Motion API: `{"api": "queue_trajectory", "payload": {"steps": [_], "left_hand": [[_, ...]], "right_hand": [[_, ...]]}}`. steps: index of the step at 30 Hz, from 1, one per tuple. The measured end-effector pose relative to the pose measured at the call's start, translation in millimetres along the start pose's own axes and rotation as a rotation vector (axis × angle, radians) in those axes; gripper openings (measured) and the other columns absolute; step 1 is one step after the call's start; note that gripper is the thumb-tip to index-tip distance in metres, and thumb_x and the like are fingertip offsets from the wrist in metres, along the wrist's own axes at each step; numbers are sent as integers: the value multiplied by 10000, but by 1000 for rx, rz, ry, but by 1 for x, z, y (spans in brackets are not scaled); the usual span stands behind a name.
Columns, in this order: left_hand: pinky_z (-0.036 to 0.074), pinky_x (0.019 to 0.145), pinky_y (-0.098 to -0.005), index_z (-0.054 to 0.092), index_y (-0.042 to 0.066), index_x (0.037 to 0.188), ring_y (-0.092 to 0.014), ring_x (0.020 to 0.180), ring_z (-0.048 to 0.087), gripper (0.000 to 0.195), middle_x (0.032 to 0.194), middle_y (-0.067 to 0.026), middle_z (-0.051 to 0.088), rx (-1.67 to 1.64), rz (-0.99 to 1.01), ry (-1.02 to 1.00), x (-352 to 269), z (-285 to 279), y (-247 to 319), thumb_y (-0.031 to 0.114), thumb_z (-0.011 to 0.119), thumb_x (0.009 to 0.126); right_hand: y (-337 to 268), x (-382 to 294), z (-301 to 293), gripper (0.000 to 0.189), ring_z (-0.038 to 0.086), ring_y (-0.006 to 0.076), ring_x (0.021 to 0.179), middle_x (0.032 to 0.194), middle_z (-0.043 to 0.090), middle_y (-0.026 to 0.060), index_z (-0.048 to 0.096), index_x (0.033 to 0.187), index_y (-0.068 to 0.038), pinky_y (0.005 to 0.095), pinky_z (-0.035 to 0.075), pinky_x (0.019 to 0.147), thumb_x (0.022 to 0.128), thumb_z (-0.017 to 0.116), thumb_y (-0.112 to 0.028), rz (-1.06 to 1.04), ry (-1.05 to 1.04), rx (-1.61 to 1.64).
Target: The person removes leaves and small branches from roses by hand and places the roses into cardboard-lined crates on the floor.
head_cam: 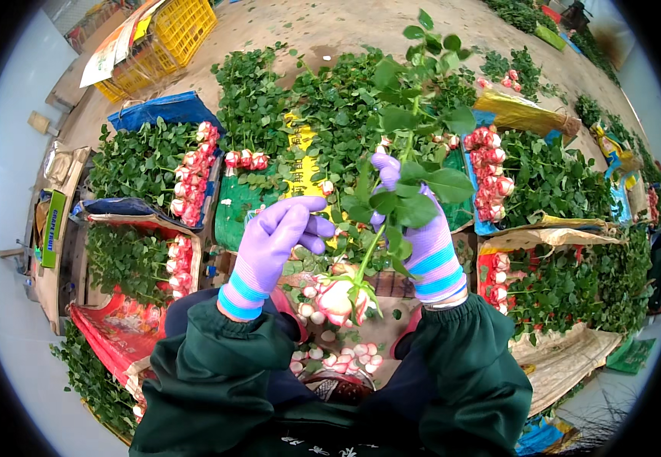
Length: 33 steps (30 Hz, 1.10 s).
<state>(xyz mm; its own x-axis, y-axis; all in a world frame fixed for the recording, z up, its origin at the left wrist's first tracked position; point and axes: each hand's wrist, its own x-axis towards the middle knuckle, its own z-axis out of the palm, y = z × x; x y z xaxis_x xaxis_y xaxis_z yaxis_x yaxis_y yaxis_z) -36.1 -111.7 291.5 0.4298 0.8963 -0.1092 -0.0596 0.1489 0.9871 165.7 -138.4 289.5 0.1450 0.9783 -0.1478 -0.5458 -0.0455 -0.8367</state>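
Observation:
My right hand point(426, 240), in a purple glove with blue-striped cuff, grips the leafy stem point(411, 128) of a single rose. The stem points away from me, its leaves covering part of the fingers. Its bloom point(339, 300), cream with pink petal edges, hangs nearest my body, between my wrists. My left hand point(279, 234), gloved alike, is just left of the stem with its fingers loosely bent and apart; nothing shows in it. Ahead of both hands, a mass of leafy rose stems point(342, 97) lies on a green and yellow sheet point(303, 154). Three pink-edged roses point(246, 160) rest at its left side.
Sorted roses lie in a blue-edged wrap point(162, 105) and a red wrap point(119, 325) at left. More rose heads point(487, 171) line the wraps at right. Loose petals point(353, 359) are scattered between my feet. A yellow plastic crate point(184, 28) stands at far left.

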Motion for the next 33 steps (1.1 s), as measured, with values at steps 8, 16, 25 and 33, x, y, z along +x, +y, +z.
{"api": "queue_trajectory", "payload": {"steps": [8,16,25,33], "left_hand": [[521,795,-304,465,123,1361,-192,895,662,569,1028,-100,673,405,237,-215,-9,17,-36,85,657,827],[480,580,-374,490,15,1237,-287,675,649,583,808,-69,676,685,677,-244,-13,33,-23,170,705,718],[443,522,-386,495,96,1317,-275,573,571,743,678,-58,576,704,1007,-264,-16,28,-23,76,642,589],[495,609,-349,381,-7,1373,-286,691,645,729,1073,-120,664,472,821,-179,-27,34,-7,194,712,756]], "right_hand": [[16,15,-22,600,464,97,698,840,490,-15,266,1464,-53,246,416,606,932,498,-206,-104,-394,656],[20,18,-24,591,311,95,559,704,361,-40,281,1453,-116,273,286,555,941,510,-304,-118,-407,550],[2,12,6,516,575,101,738,854,605,-7,444,1375,-111,244,476,617,910,623,-248,72,-213,61],[24,10,10,570,513,83,713,851,527,-7,404,1387,-10,220,444,633,926,607,-277,154,-206,344]]}}
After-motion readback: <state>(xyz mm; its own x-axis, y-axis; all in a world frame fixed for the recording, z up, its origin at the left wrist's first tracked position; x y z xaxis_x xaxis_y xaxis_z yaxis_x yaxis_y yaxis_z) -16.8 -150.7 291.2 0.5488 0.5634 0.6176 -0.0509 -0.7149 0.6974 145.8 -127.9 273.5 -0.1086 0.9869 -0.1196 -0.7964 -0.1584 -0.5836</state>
